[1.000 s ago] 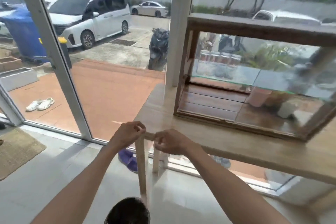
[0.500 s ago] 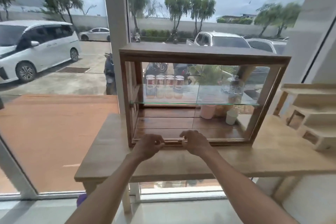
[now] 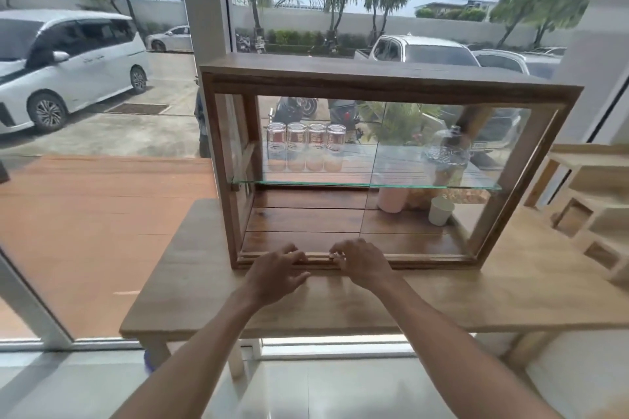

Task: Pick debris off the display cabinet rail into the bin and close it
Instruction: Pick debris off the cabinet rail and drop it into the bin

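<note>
A wooden display cabinet [image 3: 388, 80] with glass sides stands on a light wooden table [image 3: 340, 303]. Its left half is open; a glass door [image 3: 442, 214] covers the right half. Both hands rest on the bottom rail [image 3: 425, 260] at the front. My left hand [image 3: 275, 274] has its fingers spread, fingertips on the rail. My right hand [image 3: 360, 262] has its fingertips curled into the rail groove. Any debris is too small to make out. No bin is in view.
On the glass shelf [image 3: 371, 184] stand several upturned glasses [image 3: 306, 141] and a glass dome [image 3: 446, 146]. A pink cup [image 3: 393, 199] and a white cup [image 3: 440, 211] sit below. A small wooden rack [image 3: 592, 194] is at the right. Window behind.
One second ago both hands were pinched together low at the table's left corner above a dark bin. They have since come up to the cabinet's bottom rail, and the view has swung right.
</note>
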`<state>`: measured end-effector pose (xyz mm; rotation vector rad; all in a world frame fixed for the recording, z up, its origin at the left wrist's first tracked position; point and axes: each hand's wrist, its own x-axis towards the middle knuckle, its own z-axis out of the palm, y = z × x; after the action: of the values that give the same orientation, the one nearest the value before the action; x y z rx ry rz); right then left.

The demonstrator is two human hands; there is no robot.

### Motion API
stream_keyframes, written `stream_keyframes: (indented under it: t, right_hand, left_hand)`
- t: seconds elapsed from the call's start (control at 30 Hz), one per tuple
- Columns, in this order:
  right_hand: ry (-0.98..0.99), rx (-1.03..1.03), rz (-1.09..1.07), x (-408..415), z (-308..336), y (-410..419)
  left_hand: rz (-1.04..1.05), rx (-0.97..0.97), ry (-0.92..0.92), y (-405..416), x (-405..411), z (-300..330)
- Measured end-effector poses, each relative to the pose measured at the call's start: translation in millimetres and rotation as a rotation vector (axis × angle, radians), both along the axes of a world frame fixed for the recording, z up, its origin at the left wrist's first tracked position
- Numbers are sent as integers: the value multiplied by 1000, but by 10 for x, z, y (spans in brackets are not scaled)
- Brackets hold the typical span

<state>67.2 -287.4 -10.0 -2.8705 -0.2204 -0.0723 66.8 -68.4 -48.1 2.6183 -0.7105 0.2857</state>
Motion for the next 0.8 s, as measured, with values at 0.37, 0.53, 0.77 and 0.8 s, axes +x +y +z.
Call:
stream_keyframes:
  t: [0.37, 0.53, 0.77, 0.8]
  right_hand:
    - [-36, -24, 98, 19, -7, -73]
    - [-43, 45, 89, 26, -26, -83]
    - [-50, 232, 64, 26, -45, 95]
    - [-30, 277, 65, 29, -29, 155]
  left_hand:
    - [60, -50, -87, 420, -291, -208]
    - [74, -60, -136, 543, -361, -211]
    - [128, -118, -140, 685, -430, -225]
    - [137, -154, -128, 669, -433, -207]
